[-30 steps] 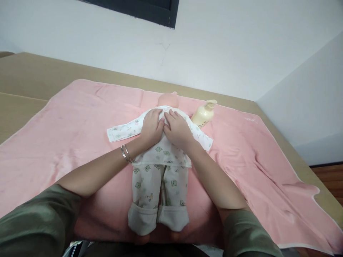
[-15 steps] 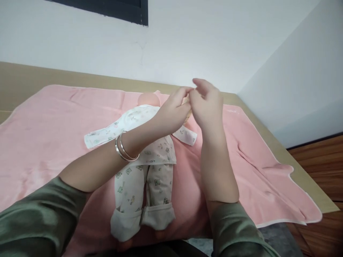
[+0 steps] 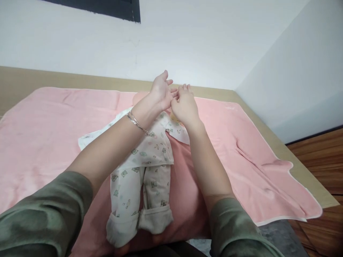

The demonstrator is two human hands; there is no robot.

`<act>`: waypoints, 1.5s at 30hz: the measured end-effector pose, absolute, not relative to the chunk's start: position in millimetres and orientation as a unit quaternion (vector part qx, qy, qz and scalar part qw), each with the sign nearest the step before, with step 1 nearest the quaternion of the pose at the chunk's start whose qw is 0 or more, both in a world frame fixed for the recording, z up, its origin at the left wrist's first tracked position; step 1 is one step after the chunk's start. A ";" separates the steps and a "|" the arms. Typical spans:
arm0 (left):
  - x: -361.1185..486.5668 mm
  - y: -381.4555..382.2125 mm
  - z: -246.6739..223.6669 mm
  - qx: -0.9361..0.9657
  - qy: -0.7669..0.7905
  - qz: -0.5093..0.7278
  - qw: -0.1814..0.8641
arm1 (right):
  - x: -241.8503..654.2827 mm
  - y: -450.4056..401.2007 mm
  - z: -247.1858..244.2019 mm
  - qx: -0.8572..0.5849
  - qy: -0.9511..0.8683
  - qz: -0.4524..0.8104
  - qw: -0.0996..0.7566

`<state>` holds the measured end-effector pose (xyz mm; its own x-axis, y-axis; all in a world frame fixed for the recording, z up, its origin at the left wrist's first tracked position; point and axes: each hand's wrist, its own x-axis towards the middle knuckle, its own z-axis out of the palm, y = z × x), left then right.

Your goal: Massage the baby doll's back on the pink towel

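Note:
A baby doll's white printed top (image 3: 150, 153) and cuffed trousers (image 3: 155, 185) lie spread below my arms, and the rounded top of the doll's head (image 3: 139, 96) shows behind my left wrist. Above the doll's shoulder, my left hand (image 3: 161, 92) is turned palm up with its fingers apart. My right hand (image 3: 186, 107) is beside it, back upward, fingers stretched out and close to the left fingertips. Under the right hand a small yellowish thing (image 3: 174, 117) peeks out by the doll's sleeve (image 3: 178, 132); its kind is hidden.
Beneath the doll a pink blanket (image 3: 227, 153) with a white edge covers most of the wooden table (image 3: 268, 132). White walls (image 3: 214, 43) stand behind and to the right. A dark frame (image 3: 107, 9) is at upper left, brown wood panelling (image 3: 321, 160) at right.
Both hands have moved left. My left hand has rolled palm up and its fingers have opened; my right hand has lowered and its fingers have straightened.

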<state>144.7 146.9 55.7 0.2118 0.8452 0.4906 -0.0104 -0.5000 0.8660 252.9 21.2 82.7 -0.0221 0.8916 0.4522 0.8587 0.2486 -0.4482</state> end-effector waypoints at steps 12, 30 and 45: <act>76.6 69.9 63.3 0.671 0.308 0.460 0.494 | 231.8 13.8 93.5 -0.686 -0.659 -0.042 0.306; -10.5 2.2 69.0 0.646 0.358 0.535 0.410 | 225.6 12.8 92.1 -0.723 -0.636 -0.058 0.264; -3.7 -86.0 141.1 0.573 0.336 0.480 0.573 | 150.8 -88.8 124.0 -0.543 -0.774 0.043 0.323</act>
<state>-3.7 -86.0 141.1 0.3135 0.9351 0.1651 -0.1645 -0.1177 0.9793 150.8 -88.8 124.0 -0.2010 0.8683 0.4535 0.8133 0.4060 -0.4167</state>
